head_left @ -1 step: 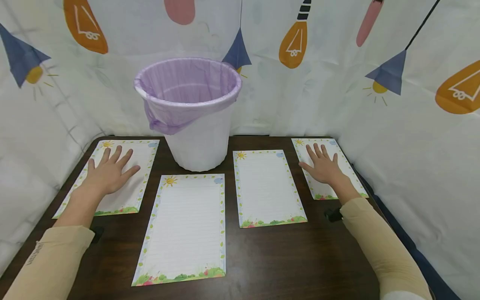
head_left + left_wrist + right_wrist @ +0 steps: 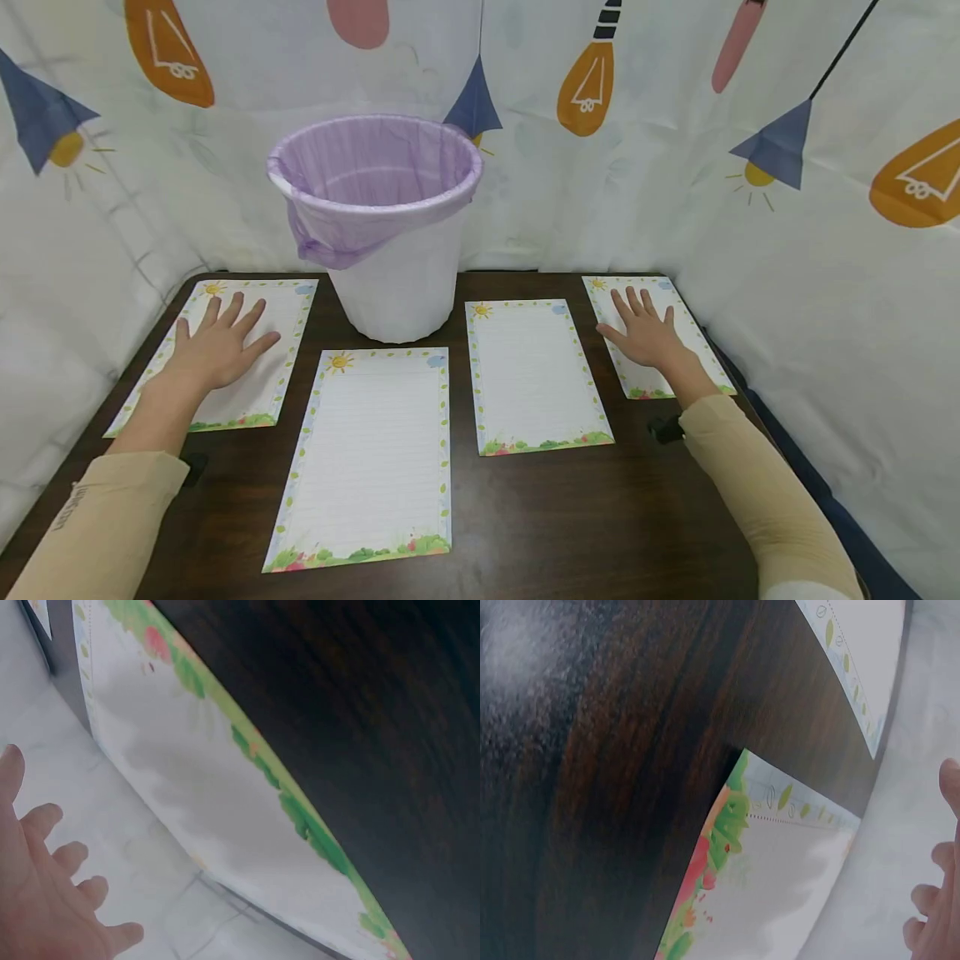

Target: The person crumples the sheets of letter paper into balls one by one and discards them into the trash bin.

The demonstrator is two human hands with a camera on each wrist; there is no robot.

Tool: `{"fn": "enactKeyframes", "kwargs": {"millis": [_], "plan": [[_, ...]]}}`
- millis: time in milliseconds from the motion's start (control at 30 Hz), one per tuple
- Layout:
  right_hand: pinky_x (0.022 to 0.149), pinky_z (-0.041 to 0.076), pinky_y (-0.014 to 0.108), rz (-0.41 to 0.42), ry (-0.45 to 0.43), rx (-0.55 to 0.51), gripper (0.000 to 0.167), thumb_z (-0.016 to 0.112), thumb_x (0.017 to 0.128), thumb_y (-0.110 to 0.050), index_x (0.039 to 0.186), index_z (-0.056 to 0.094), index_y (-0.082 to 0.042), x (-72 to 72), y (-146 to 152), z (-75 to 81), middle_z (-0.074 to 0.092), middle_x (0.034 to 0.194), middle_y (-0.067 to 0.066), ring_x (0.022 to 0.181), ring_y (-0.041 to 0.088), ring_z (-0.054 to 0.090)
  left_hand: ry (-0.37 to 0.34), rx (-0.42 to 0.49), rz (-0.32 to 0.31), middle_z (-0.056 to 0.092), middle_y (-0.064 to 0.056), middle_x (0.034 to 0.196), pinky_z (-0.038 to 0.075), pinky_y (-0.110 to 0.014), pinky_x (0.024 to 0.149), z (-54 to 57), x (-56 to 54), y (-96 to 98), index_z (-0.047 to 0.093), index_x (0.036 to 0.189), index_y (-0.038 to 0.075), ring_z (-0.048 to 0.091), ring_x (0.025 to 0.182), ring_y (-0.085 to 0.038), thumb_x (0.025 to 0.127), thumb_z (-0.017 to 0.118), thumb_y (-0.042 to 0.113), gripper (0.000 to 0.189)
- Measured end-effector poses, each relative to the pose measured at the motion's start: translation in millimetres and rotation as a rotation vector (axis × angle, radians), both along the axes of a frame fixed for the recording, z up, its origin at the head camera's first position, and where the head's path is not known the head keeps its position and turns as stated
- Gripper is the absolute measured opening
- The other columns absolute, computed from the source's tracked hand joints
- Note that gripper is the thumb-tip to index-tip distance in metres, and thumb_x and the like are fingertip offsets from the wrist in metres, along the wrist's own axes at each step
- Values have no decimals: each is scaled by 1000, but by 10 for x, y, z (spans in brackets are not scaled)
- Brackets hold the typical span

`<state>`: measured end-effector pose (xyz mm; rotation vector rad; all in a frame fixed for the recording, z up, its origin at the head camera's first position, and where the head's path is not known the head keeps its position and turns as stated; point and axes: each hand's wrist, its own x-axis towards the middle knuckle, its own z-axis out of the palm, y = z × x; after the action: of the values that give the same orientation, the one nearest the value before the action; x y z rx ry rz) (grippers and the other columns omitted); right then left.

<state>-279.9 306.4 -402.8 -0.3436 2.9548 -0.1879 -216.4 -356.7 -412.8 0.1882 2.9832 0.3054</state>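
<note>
My left hand point(image 2: 215, 343) is spread, palm down, over the far-left sheet of lined paper point(image 2: 251, 400), which has a sun, leaves and grass printed round its border. In the left wrist view the fingers point(image 2: 71, 857) are apart with nothing between them, and a soft shadow falls on the sheet. My right hand point(image 2: 647, 333) is spread the same way over a matching far-right sheet point(image 2: 637, 382). The right wrist view shows that hand's fingers point(image 2: 924, 898) at the right edge, holding nothing, and the sheet's grassy corner below.
Two more matching sheets lie between the hands, a front-left sheet point(image 2: 375, 467) and a centre-right sheet point(image 2: 532, 375). Behind them stands a white bin point(image 2: 405, 283) with a purple liner point(image 2: 337, 250). A patterned curtain point(image 2: 525, 208) encloses the dark wooden table point(image 2: 555, 525).
</note>
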Motion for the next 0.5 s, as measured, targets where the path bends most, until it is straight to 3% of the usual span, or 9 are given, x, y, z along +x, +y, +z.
{"fn": "enactKeyframes", "kwargs": {"millis": [500], "plan": [[112,-6,75,64,29,-61,82,37,108,-58,165,7,-8,2,-96,-90,-4,168,23,153,44,-7,-24,24,-23,-11,-32,163,-9,-83,102,-23,-12,130,1,164,7,-18,145,-55,106,27,65,85]]}}
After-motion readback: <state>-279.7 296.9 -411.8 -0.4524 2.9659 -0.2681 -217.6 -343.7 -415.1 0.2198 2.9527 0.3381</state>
